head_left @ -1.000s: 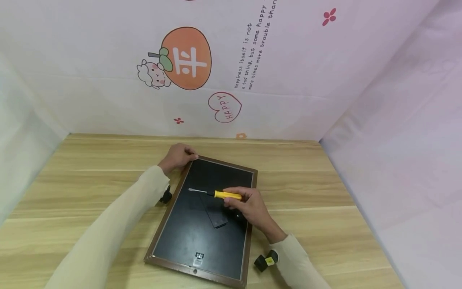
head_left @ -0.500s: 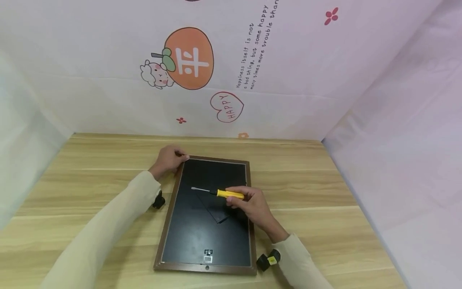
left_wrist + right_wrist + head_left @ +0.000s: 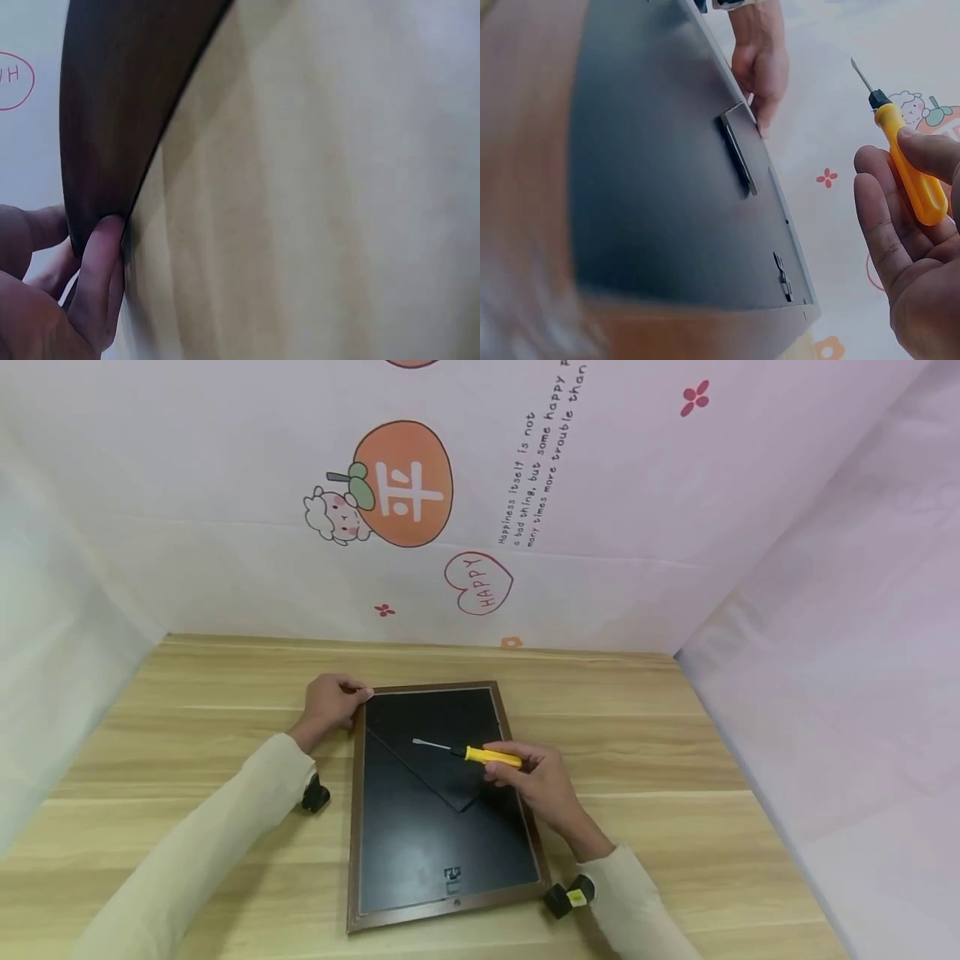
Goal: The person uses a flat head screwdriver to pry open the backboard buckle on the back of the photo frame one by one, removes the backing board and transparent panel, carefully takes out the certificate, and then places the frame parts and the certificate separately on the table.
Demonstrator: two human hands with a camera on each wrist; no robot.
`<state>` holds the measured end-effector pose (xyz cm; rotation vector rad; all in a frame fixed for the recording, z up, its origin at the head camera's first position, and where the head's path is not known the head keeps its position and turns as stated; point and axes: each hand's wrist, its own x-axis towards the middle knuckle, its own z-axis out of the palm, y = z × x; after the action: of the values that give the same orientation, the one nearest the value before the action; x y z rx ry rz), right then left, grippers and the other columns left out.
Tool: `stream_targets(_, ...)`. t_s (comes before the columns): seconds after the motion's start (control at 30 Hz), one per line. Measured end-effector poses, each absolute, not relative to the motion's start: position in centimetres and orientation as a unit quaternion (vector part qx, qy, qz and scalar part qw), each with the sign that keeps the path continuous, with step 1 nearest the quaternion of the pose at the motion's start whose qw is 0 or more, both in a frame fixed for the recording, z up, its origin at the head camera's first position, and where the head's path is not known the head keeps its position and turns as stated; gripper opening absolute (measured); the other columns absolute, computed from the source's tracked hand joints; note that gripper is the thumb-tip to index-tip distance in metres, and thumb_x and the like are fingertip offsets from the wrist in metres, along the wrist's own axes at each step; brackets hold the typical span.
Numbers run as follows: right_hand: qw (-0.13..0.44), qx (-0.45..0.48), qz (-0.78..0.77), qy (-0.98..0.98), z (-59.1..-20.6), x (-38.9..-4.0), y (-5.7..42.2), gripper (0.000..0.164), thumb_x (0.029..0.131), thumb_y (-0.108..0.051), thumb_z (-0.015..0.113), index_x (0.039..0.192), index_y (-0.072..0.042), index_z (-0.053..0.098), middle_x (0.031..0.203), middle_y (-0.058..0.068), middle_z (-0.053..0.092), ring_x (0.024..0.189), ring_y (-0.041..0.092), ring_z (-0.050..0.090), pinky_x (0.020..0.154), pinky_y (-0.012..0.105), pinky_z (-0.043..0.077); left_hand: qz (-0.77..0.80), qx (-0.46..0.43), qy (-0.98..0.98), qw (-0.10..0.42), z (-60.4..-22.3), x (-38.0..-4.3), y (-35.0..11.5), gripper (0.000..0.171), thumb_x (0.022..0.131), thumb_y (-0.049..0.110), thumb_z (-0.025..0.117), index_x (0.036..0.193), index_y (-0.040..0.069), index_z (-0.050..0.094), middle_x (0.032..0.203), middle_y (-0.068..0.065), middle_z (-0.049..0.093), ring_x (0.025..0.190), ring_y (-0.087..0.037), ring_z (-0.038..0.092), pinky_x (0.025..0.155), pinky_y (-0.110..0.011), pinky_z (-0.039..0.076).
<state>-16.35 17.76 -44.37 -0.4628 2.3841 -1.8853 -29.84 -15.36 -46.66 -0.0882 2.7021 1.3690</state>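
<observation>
A picture frame (image 3: 356, 810) with a brown border lies back up, its black backing board (image 3: 412, 852) facing me. My left hand (image 3: 327, 706) grips its far left corner; in the left wrist view the fingers (image 3: 99, 277) wrap the dark frame edge (image 3: 124, 97). Over the board, my right hand (image 3: 543, 781) holds a yellow-handled screwdriver (image 3: 491, 757) between thumb and fingers, its metal tip pointing left. Below the screwdriver is the black support leg (image 3: 427, 764) on the board. A small metal hanger (image 3: 452, 878) sits near the board's front edge.
The frame is on a wood-grain table (image 3: 637, 718). Behind it stands a white printed curtain (image 3: 600, 593), with more white cloth (image 3: 847, 693) to the right and left. A black wrist camera (image 3: 558, 900) is close to the frame's front right corner.
The frame has turned counterclockwise in the head view, its far left corner moving left with my left hand. My right hand keeps the screwdriver over the board, slightly further right.
</observation>
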Motion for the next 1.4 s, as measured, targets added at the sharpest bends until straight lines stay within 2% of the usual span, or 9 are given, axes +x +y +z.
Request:
stream_targets(0.17,0.035,-0.15,-0.614,0.775,-44.2,-16.3,17.6,0.028,0.092,-0.012,0.069,0.116,0.0,0.069,0.104,0.028,0.069,0.08,0.01,0.071,0.071,0.025,0.061,0.458,-0.054,0.886,0.041,-46.7,-28.9,-15.7,0.033,0.095,0.025,0.066,0.116,0.001,0.07,0.117,-0.026,0.067,0.049,-0.01,0.064,0.052,-0.028,0.058)
stream_targets(0.33,0.033,-0.15,-0.612,0.776,-44.1,-16.4,17.3,0.027,0.091,-0.01,0.07,0.116,0.002,0.069,0.104,0.029,0.069,0.079,0.009,0.071,0.071,0.025,0.061,0.467,-0.088,0.879,0.029,-46.7,-28.1,-15.7,0.032,0.094,0.026,0.067,0.114,0.002,0.071,0.113,-0.026,0.069,0.048,-0.01,0.065,0.052,-0.027,0.058)
stream_targets(0.63,0.034,-0.146,-0.615,0.774,-44.1,-16.6,16.8,0.028,0.091,-0.011,0.07,0.116,0.001,0.069,0.102,0.024,0.071,0.078,0.014,0.071,0.071,0.025,0.061,0.49,-0.113,0.864,-0.007,-46.7,-26.6,-15.5,0.029,0.095,0.023,0.066,0.112,0.0,0.072,0.109,-0.026,0.069,0.052,-0.011,0.066,0.052,-0.028,0.059)
stream_targets(1.0,0.032,-0.168,-0.628,0.76,-43.9,-16.5,16.4,0.028,0.091,-0.009,0.069,0.117,0.003,0.068,0.103,0.027,0.07,0.079,0.017,0.072,0.07,0.024,0.061,0.528,-0.149,0.835,-0.036,-47.2,-25.3,-15.3,0.027,0.096,0.019,0.064,0.112,-0.001,0.071,0.11,-0.024,0.069,0.054,-0.012,0.067,0.053,-0.028,0.06)
stream_targets(1.13,0.035,-0.168,-0.632,0.756,-43.7,-16.5,16.2,0.029,0.09,-0.009,0.071,0.117,0.002,0.069,0.104,0.027,0.07,0.078,0.014,0.072,0.07,0.024,0.061,0.551,-0.162,0.817,-0.051,-47.5,-24.5,-15.2,0.027,0.096,0.019,0.063,0.112,-0.001,0.069,0.108,-0.023,0.067,0.051,-0.011,0.066,0.053,-0.028,0.059)
stream_targets(1.4,0.025,-0.189,-0.632,0.751,-43.7,-16.5,15.8,0.027,0.09,-0.006,0.07,0.115,0.003,0.069,0.104,0.032,0.069,0.078,0.017,0.073,0.069,0.025,0.061,0.555,-0.199,0.801,-0.102,-47.7,-23.2,-14.5,0.023,0.093,0.018,0.066,0.105,-0.002,0.07,0.097,-0.02,0.067,0.047,-0.005,0.06,0.05,-0.023,0.057)
